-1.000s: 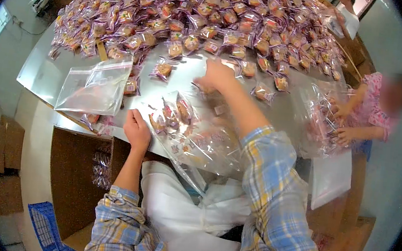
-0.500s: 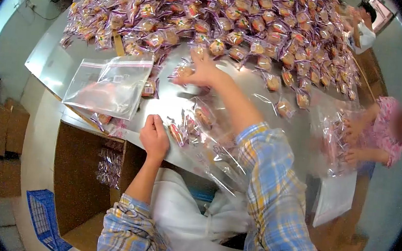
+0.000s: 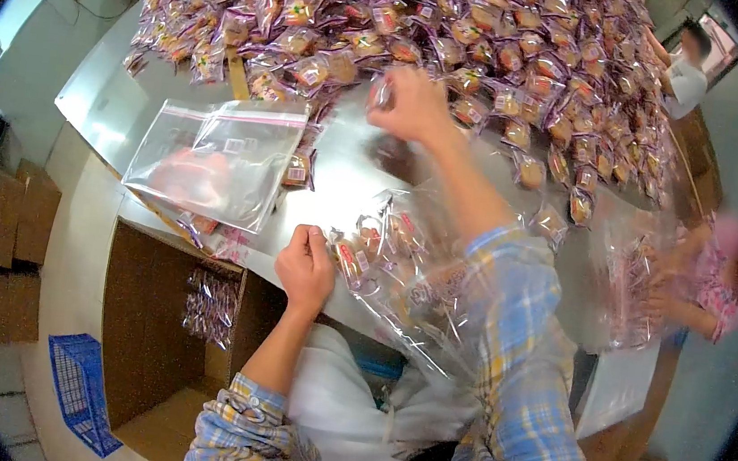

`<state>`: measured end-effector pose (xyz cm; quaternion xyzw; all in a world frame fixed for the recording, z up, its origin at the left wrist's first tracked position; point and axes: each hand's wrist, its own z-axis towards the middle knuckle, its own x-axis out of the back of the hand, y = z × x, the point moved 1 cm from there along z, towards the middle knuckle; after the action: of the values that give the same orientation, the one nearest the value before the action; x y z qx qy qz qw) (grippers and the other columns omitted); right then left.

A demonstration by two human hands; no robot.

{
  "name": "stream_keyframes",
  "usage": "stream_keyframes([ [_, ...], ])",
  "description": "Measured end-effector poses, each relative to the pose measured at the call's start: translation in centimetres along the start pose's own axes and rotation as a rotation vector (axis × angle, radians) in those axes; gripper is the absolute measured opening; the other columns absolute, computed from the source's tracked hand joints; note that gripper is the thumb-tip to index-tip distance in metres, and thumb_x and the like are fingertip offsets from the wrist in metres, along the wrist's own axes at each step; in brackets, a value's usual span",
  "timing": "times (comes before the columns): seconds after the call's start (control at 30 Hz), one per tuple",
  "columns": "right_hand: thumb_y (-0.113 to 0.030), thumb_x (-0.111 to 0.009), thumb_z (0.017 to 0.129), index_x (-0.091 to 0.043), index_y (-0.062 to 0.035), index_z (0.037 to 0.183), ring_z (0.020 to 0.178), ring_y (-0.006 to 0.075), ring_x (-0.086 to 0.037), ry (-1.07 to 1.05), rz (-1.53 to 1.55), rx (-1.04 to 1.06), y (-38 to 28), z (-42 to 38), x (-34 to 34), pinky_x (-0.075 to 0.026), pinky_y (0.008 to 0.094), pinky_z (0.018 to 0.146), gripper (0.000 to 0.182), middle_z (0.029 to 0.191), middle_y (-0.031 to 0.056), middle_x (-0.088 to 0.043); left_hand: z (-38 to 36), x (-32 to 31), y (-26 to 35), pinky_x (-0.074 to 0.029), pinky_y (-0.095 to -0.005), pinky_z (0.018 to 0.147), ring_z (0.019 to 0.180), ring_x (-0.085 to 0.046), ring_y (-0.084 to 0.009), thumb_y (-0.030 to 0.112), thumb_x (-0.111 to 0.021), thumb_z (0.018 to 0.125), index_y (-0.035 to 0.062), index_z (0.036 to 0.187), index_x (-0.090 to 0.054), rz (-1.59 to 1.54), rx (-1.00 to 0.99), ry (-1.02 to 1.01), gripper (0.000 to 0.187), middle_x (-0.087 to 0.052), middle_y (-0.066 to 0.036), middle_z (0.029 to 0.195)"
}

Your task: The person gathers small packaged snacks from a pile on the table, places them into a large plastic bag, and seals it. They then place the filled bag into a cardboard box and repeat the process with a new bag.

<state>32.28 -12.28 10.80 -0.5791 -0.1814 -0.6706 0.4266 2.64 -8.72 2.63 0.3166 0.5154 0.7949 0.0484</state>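
A large clear plastic bag (image 3: 420, 303) with several wrapped cakes inside lies at the table's front edge, above my lap. My left hand (image 3: 307, 267) is closed in a pinch at the bag's left edge; the fingertips are partly hidden. Over the metal table, near the front of the pile, my right hand (image 3: 414, 105) has its fingers curled around a small wrapped cake (image 3: 381, 95), slightly blurred. Behind it rises a big heap of wrapped cakes (image 3: 374, 15) in clear, purple-edged packets.
Flat zip bags (image 3: 223, 161) lie left on the table. Below is an open cardboard box (image 3: 152, 325) holding packets, beside a blue crate (image 3: 82, 389). At right, a co-worker in a pink sleeve (image 3: 724, 277) handles another filled bag (image 3: 629, 276). Another person (image 3: 686, 79) stands far right.
My right hand has gone from spread fingers over the packets to curled around one, moving slightly right and up. My left hand stays pinched at the bag. The whole view has shifted a little.
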Motion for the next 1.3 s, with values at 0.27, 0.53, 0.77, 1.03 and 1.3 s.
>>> stream_keyframes([
  [0.27, -0.049, -0.074, 0.077, -0.052, -0.0141, 0.136, 0.132, 0.0416, -0.048, 0.232, -0.143, -0.148, 5.4, 1.5, 0.9, -0.039, 0.0726, 0.1, 0.072, 0.135, 0.0185, -0.054, -0.1, 0.0, 0.4, -0.043, -0.0462, 0.055, 0.054, -0.059, -0.0371, 0.021, -0.056, 0.102, 0.0029, 0.084, -0.063, 0.025, 0.011, -0.002, 0.026, -0.06, -0.018, 0.061],
  [0.53, -0.07, -0.083, 0.065, -0.022, -0.0431, 0.161, 0.146, 0.047, -0.032, -0.132, -0.139, -0.288, 3.5, 1.2, -1.3, -0.028, 0.0847, 0.104, 0.117, 0.157, 0.0193, -0.038, -0.3, 0.0, 0.4, -0.044, -0.0455, 0.055, 0.054, -0.06, -0.0358, 0.021, -0.057, 0.101, 0.003, 0.085, -0.064, 0.024, -0.014, -0.012, 0.025, -0.06, -0.017, 0.061],
  [0.77, -0.046, -0.093, 0.065, -0.03, -0.0355, 0.159, 0.124, 0.0454, -0.057, -0.184, -0.238, -0.281, 4.1, 1.1, 0.2, -0.051, 0.0589, 0.099, 0.113, 0.134, 0.0199, -0.058, 0.0, 0.0, 0.6, -0.043, -0.0477, 0.056, 0.058, -0.06, -0.0404, 0.023, -0.055, 0.102, 0.0035, 0.083, -0.062, 0.085, 0.001, -0.039, 0.028, -0.06, -0.02, 0.064],
  [1.03, -0.027, -0.086, 0.072, -0.037, -0.0322, 0.155, 0.12, 0.0375, -0.059, -0.007, -0.119, -0.067, 6.5, -1.8, 2.4, -0.054, 0.0591, 0.092, 0.098, 0.12, 0.0146, -0.062, -0.3, -0.5, 0.0, -0.044, -0.0492, 0.056, 0.06, -0.06, -0.0423, 0.024, -0.055, 0.102, 0.0046, 0.082, -0.062, 0.167, -0.018, -0.022, 0.028, -0.061, -0.02, 0.065],
  [1.3, -0.036, -0.088, 0.067, -0.037, -0.0264, 0.156, 0.114, 0.0405, -0.063, 0.146, 0.147, -0.116, 11.5, -3.6, 6.4, -0.052, 0.0489, 0.099, 0.103, 0.122, 0.0218, -0.064, -0.1, -0.3, 0.4, -0.043, -0.0481, 0.056, 0.059, -0.06, -0.0402, 0.024, -0.056, 0.101, 0.0043, 0.082, -0.063, 0.118, 0.006, -0.043, 0.028, -0.062, -0.019, 0.065],
])
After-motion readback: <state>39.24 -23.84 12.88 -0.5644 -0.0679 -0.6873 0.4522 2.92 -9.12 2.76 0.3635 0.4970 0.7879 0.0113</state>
